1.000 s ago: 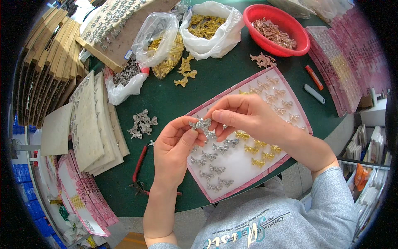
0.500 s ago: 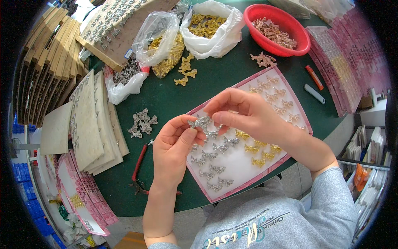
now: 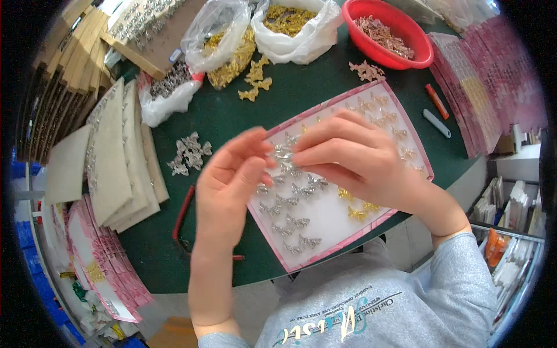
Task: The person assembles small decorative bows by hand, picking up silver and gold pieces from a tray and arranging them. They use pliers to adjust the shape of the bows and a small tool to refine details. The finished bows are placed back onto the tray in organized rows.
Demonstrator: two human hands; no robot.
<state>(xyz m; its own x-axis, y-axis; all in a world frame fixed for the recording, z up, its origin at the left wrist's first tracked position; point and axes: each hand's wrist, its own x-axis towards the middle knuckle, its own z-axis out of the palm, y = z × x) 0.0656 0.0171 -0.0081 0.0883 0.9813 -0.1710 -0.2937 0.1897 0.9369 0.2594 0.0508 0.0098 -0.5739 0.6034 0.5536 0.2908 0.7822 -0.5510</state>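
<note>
My right hand [image 3: 354, 148], fingers pinched together, holds a silver bow ornament [image 3: 283, 153] over a white board with a pink patterned border [image 3: 342, 246]. Motion blurs the bow and the fingertips. Just left of it, my left hand [image 3: 229, 185] is raised with thumb and fingers apart, nothing visible between them. On the board sit silver bows [image 3: 299, 221] on the left, gold bows [image 3: 358, 213] near the right hand's wrist, and rose-gold bows [image 3: 383, 118] toward the far right. My right hand hides part of the rows. A small pile of silver bows [image 3: 190, 152] lies left of the board.
Plastic bags of gold bows [image 3: 296, 49] and a red basin [image 3: 426, 58] of rose-gold pieces stand at the back. Pale boards [image 3: 116, 156] lean on the left; pink-edged cards [image 3: 455, 93] are stacked at right. Red-handled pliers [image 3: 183, 214] lie on the green table.
The silver bow has passed from my left fingers into my right hand's pinch. My left hand has opened and moved left; the view has shifted slightly.
</note>
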